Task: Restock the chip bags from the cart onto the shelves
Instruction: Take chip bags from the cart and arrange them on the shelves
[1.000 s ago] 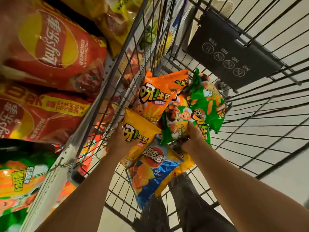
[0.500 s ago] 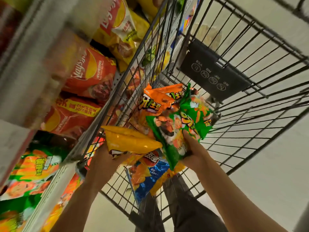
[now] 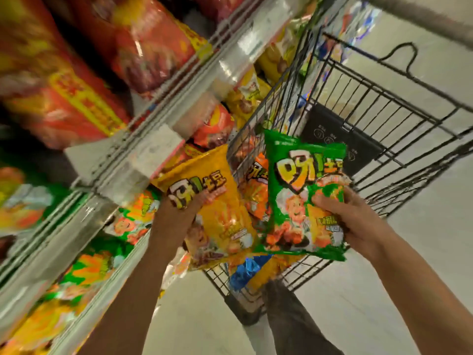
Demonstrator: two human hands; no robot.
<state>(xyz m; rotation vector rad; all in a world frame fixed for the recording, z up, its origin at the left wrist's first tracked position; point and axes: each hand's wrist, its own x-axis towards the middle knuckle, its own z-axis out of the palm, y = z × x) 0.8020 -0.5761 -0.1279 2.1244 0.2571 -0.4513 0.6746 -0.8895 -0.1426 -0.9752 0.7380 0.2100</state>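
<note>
My left hand (image 3: 179, 213) grips a yellow chip bag (image 3: 217, 201), held upright above the near left corner of the black wire cart (image 3: 371, 119). My right hand (image 3: 343, 213) holds a green chip bag (image 3: 302, 180) by its right side, over the cart's front. Under the two bags, an orange bag (image 3: 256, 185) and a blue bag (image 3: 243, 272) lie in the cart. The shelves (image 3: 143, 139) rise at the left, close to the yellow bag.
Red and yellow chip bags (image 3: 153, 47) fill the upper shelf, green and orange ones (image 3: 84, 270) the lower shelf. A black sign panel (image 3: 337, 139) hangs on the cart's far wall. My leg in dark trousers (image 3: 289, 319) stands by the cart on a pale floor.
Both hands have lifted their bags up out of the cart, the yellow one turned upright and shifted toward the shelves. My view has swung up and left.
</note>
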